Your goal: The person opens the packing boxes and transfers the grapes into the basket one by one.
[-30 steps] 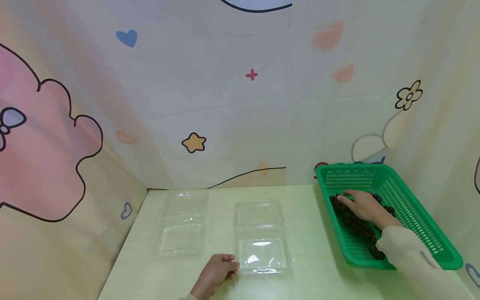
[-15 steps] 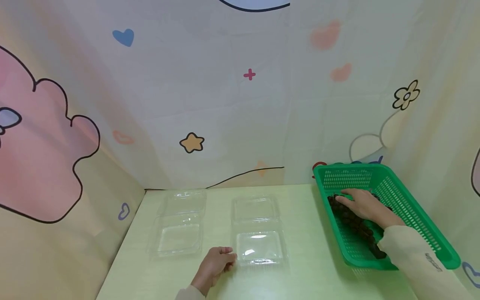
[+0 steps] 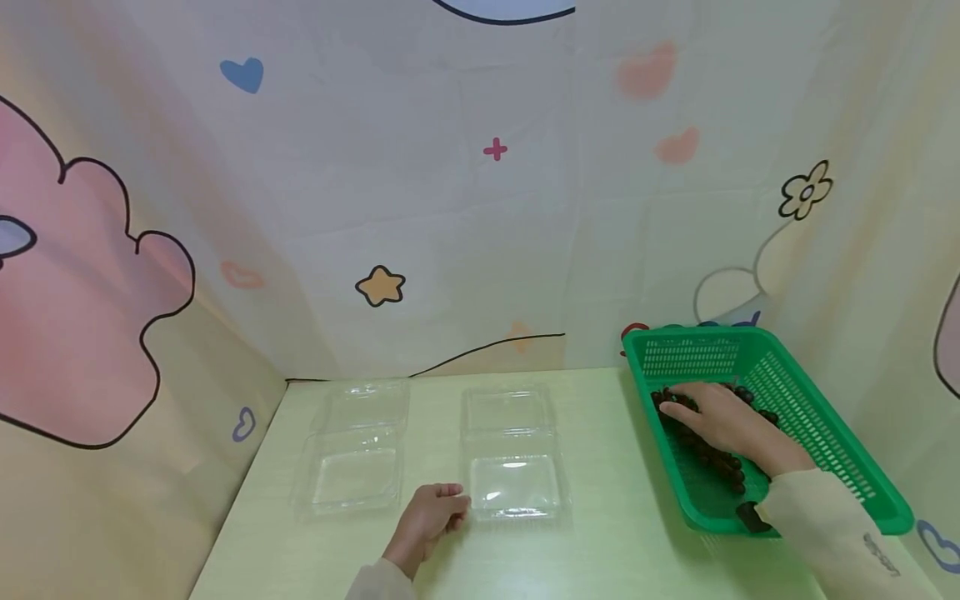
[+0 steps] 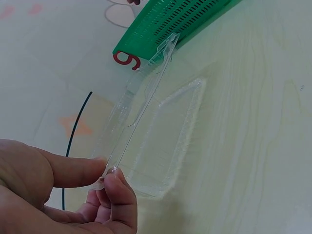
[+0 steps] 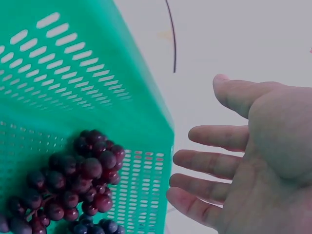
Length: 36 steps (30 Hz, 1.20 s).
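My left hand [image 3: 429, 521] pinches the near left corner of an opened clear plastic clamshell box [image 3: 513, 492] between thumb and fingers. In the left wrist view, the box's thin edge [image 4: 146, 102] runs out from the fingertips. My right hand [image 3: 720, 421] is in the green basket [image 3: 840, 442] as the head view sees it, over bunches of dark grapes [image 3: 716, 462]. The right wrist view shows that hand with its fingers spread and nothing in the palm. Red-purple grapes [image 5: 80, 180] lie in the basket beside it, with darker blue ones [image 5: 95, 226] below.
A second opened clear box [image 3: 356, 475] lies to the left on the pale table [image 3: 600, 533]. The basket stands at the table's right side. A cartoon-printed curtain [image 3: 427, 183] closes off the back and both sides.
My left hand has slid the clear box a little away from me, roughly level with the second box. My right hand has stayed over the grapes with only a slight shift.
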{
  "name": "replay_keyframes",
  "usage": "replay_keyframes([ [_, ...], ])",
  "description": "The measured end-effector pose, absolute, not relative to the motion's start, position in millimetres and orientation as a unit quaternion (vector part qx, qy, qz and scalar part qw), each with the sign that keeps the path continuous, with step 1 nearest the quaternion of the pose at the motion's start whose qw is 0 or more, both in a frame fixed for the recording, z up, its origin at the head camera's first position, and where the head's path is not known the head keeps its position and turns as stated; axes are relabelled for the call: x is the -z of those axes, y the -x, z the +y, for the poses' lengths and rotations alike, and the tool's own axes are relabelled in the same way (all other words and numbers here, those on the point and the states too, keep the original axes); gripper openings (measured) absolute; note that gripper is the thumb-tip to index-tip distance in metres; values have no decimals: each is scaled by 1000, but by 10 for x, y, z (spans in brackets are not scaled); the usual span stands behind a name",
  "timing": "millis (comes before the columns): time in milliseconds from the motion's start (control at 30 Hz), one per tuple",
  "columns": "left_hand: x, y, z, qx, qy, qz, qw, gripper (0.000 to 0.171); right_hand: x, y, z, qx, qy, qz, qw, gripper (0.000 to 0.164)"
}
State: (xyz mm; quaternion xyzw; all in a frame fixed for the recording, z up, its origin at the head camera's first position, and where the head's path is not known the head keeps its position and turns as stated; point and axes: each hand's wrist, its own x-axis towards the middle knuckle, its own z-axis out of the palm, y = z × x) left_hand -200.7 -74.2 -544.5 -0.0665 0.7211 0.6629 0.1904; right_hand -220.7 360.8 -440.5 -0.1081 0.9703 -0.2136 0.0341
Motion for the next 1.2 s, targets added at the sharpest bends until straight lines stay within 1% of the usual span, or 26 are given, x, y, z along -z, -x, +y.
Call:
replay_keyframes([
  [100, 5443, 2026, -740, -664, 69, 720, 188, 23, 4376, 2146, 3554, 218, 112, 969, 29, 64],
  [300, 5436, 2072, -743, -657, 72, 727, 187, 25, 4368, 2033, 3480, 227, 112, 967, 31, 67],
  [533, 5421, 2116, -730, -659, 71, 724, 189, 20, 4359, 1935, 3411, 232, 116, 965, 24, 64],
  [633, 5417, 2132, -720, -657, 70, 727, 186, 20, 4347, 1902, 3377, 235, 119, 964, 25, 65],
  [867, 5425, 2169, -691, -654, 69, 734, 172, 25, 4329, 1845, 3293, 242, 128, 962, 23, 65],
  [1100, 5451, 2189, -682, -653, 65, 736, 165, 31, 4344, 1803, 3178, 244, 130, 961, 25, 59],
  [1200, 5469, 2195, -684, -655, 62, 734, 165, 32, 4343, 1784, 3128, 243, 135, 960, 25, 60],
])
